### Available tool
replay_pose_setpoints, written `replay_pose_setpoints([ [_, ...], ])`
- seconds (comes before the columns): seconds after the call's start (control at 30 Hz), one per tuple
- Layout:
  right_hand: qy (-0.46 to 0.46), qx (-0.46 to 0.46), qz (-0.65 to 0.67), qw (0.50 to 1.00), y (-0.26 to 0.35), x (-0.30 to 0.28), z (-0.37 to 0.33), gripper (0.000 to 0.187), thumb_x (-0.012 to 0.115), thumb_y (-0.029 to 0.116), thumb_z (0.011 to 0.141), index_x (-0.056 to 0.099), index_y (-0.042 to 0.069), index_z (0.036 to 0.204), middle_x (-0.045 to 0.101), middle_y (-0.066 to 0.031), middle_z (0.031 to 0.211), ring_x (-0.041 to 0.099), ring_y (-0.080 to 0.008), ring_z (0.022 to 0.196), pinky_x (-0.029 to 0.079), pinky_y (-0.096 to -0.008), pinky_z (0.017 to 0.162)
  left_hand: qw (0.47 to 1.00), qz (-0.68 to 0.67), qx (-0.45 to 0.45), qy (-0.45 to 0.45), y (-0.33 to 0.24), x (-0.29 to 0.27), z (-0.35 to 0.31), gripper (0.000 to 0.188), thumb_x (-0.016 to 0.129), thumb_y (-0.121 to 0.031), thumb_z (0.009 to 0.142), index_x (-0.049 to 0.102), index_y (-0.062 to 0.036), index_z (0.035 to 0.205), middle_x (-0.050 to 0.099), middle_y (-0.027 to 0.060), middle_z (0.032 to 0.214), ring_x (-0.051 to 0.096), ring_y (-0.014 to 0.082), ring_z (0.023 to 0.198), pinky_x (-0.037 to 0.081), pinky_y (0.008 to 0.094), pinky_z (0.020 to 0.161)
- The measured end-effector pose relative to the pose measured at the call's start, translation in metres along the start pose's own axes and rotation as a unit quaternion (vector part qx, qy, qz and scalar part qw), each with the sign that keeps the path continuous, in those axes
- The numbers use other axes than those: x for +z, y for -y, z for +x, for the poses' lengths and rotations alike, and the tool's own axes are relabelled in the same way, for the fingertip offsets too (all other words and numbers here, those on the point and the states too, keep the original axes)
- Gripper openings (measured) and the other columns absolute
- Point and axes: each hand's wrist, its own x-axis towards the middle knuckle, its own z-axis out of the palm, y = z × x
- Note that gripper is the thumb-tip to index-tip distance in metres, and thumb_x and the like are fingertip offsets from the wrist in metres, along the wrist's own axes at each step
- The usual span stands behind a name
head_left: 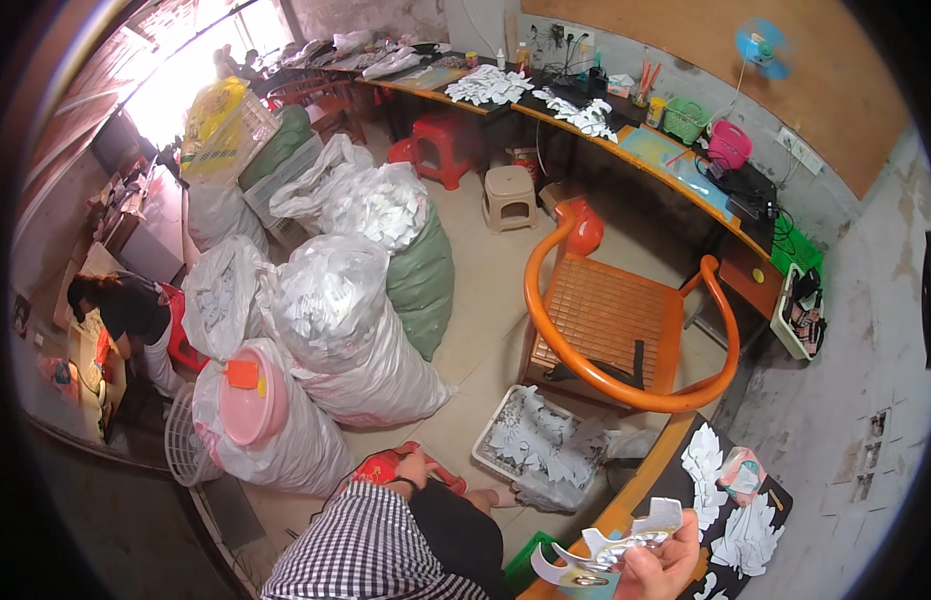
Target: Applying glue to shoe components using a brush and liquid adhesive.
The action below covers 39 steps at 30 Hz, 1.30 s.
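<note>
Raised at the lower right, my right hand (669,556) grips several white cut-out pieces (606,548) with curved, notched edges. Thumb and fingers pinch them near the desk's edge; their material is unclear. Further left and lower down, my left hand (416,468), with a dark band at the wrist, is on a red plastic stool (378,468), its fingers closed at the seat. A black-and-white checked garment (356,545) covers part of my body beside that arm. On the dark desk top next to my right hand lie piles of similar white cut pieces (748,537).
A white crate (483,452) of grey-white scraps stands before an orange-armed chair (611,320). Large stuffed sacks (356,370) and a pink basin (254,400) fill the left. A person (136,315) bends over work at far left. A long bench (626,150) lines the wall.
</note>
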Motion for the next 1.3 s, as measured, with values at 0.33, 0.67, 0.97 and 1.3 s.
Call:
replay_pose_setpoints([
  [0.33,-0.162,-0.128,-0.039,0.978,-0.012,0.008,-0.049,0.041,0.070,0.010,0.072,0.048,0.001,0.106,0.063,-0.0102,0.097,0.062,-0.0145,0.081,0.051,-0.0269,0.073,0.918,-0.222,0.295,0.142,-0.174,-0.008,-0.023,0.057,0.045,-0.050,0.103,0.062,0.0031,0.111,0.069,0.0176,0.096,0.066,0.0305,0.092,0.051,0.0407,0.084],
  [0.67,-0.245,-0.169,0.003,0.955,-0.042,-0.055,-0.105,0.037,0.069,-0.006,0.086,0.045,0.003,0.113,0.062,-0.0066,0.094,0.060,-0.0087,0.083,0.049,-0.0219,0.070,0.588,-0.111,0.669,0.441,-0.336,-0.167,-0.269,0.058,0.076,-0.048,0.086,0.064,0.0034,0.110,0.068,0.0063,0.100,0.061,0.0142,0.093,0.049,0.0322,0.084],
  [0.97,-0.295,-0.207,0.091,0.928,-0.082,-0.080,-0.186,0.037,0.068,0.020,0.096,0.050,0.001,0.123,0.066,-0.0103,0.108,0.064,-0.0139,0.094,0.051,-0.0280,0.080,0.641,-0.176,0.489,0.565,-0.313,-0.108,-0.326,0.033,0.057,-0.033,0.104,0.071,-0.0047,0.096,0.049,-0.0079,0.061,0.038,0.0006,0.053,0.027,0.0205,0.047],
  [1.3,-0.424,-0.149,-0.028,0.893,-0.138,-0.061,-0.219,0.017,0.071,0.018,0.095,0.068,0.001,0.099,0.068,0.0002,0.093,0.057,-0.0037,0.081,0.046,-0.0211,0.073,0.677,-0.174,0.424,0.576,-0.296,-0.093,-0.357,0.040,0.056,-0.042,0.103,0.070,-0.0047,0.102,0.060,-0.0027,0.075,0.044,0.0019,0.055,0.030,0.0191,0.049],
])
